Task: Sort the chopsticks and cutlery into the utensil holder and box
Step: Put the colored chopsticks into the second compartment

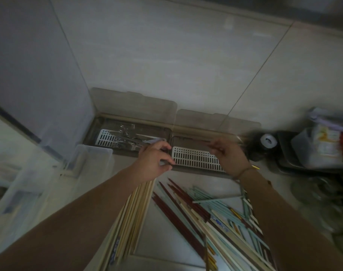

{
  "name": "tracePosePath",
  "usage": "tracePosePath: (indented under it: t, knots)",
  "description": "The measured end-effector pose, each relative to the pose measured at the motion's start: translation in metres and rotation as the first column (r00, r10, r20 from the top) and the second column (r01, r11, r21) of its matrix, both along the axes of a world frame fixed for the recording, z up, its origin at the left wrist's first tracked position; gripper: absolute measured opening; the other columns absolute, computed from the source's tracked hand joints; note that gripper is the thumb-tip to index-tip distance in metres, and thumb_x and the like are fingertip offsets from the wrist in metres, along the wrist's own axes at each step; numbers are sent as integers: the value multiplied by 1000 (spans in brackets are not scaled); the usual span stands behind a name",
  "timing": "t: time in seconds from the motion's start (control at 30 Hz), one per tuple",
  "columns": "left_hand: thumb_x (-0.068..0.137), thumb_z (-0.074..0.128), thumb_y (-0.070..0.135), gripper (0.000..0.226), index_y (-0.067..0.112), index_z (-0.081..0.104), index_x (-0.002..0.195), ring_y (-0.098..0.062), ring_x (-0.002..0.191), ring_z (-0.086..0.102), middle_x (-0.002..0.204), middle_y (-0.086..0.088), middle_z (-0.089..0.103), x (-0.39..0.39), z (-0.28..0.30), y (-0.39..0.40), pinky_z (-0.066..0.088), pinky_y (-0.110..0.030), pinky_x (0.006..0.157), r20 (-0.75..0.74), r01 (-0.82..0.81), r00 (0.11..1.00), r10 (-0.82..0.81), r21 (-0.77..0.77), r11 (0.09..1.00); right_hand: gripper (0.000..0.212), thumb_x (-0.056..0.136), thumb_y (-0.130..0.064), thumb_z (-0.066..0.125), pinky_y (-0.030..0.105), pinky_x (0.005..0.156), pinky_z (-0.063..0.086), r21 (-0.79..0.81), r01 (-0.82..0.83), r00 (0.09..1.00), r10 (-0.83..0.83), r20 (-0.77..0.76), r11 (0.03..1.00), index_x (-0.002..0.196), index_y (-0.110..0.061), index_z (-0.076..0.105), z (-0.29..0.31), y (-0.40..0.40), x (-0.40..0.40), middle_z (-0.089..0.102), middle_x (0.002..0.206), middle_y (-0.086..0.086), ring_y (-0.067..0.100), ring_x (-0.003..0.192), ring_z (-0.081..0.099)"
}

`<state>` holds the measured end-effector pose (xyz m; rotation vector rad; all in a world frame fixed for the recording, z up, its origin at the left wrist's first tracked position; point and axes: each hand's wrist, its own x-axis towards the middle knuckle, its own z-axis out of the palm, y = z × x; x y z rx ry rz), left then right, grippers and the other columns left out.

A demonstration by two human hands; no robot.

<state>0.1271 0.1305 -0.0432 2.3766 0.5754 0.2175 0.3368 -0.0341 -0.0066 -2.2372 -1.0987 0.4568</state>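
pale counter [186,79], dim corner | my left hand [154,161] fingers curled, contents unclear | my right hand [230,155] pinches blurred chopstick [221,138], long axis left-right over box [196,159]

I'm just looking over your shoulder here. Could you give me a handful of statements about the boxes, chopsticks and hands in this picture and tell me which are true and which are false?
1. Both lidded boxes against the wall have their lids open. True: the left box and right box both show raised lids.
2. Metal cutlery lies in the right box. False: it lies in the left box.
3. The loose chopsticks on the counter are all one colour. False: dark red, pale green and cream ones are mixed.
4. The left hand and right hand are both over the boxes. True.
5. A clear plastic bin sits left of the boxes. True.
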Motion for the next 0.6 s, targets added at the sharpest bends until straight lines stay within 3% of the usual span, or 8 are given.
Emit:
tracePosePath:
  t: [0.07,0.2,0.37,0.5,0.6]
  knots:
    - [79,77,30,14,34,76,92,-7,126,42,129,11,49,0,0,0,17,-36,105,-11,4,1000,-4,-2,1000,23,83,-1,64,38,90,50,-140,-45,998,50,36,989,91,-23,64,-16,5,3,67,97,4,21,92,62]
    - [78,77,31,14,35,76,92,-7,127,40,129,12,48,1,0,0,14,-29,98,-26,-2,1000,2,10,1000,20,86,-1,59,27,77,47,-282,-88,995,98,24,955,87,-19,67,-27,8,-1,63,88,1,20,84,61]
    - [78,77,31,14,35,76,92,-7,126,41,130,12,47,1,1,0,13,-29,98,-35,-2,999,2,-6,1000,29,82,6,60,44,86,52,-210,-135,989,119,-85,968,83,-23,67,-37,12,-8,68,90,8,28,88,64]
    - [78,78,30,13,35,76,90,-5,125,42,128,14,47,3,1,0,13,-29,99,-33,-9,999,8,-17,1000,17,86,-2,61,22,87,46,-218,-131,991,135,2,967,98,-11,69,-24,9,-14,69,100,9,22,95,63]
    - [77,79,29,14,34,77,89,-5,122,43,127,13,48,3,0,0,14,-29,98,-28,-24,999,23,-25,999,14,90,-9,61,22,85,47,-22,54,986,-50,157,998,101,-11,69,-7,-21,-36,67,101,3,12,89,58]
